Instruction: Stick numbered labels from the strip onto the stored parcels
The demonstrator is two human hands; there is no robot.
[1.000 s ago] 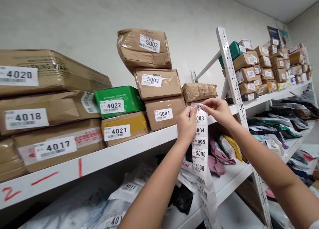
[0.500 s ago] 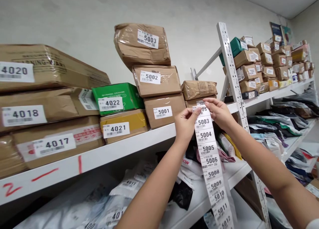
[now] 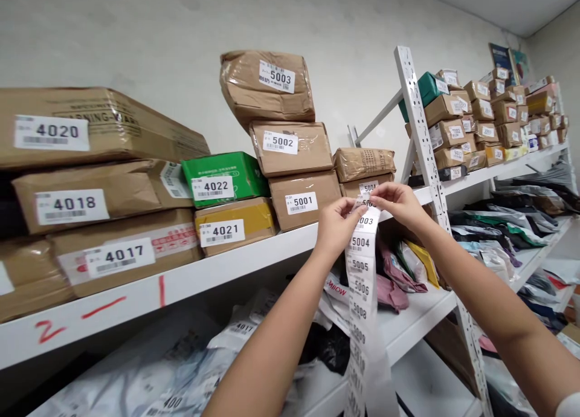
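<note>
A long strip of white number labels [image 3: 361,266] hangs down in front of the shelf, with numbers such as 5004, 5005 and 5006 showing. Near its top end, my left hand [image 3: 338,226] pinches the left edge between thumb and fingers. The fingers of my right hand [image 3: 399,204] are closed at the strip's upper right edge, covering part of the top label. Just behind my fingertips is a small brown parcel [image 3: 351,188] bearing a 5004 label, under another taped parcel [image 3: 364,164].
Brown boxes marked 5001 [image 3: 310,216], 5002 [image 3: 312,157] and 5003 [image 3: 285,106] are stacked to the left, beside a green box [image 3: 244,172]. Bagged parcels [image 3: 254,338] fill the lower shelf. A white perforated upright [image 3: 419,127] stands to the right.
Both hands stay on the strip, slightly lower in view. The strip's hanging part has swung left, and the 5004 label on the parcel behind shows more fully. The view has shifted slightly left.
</note>
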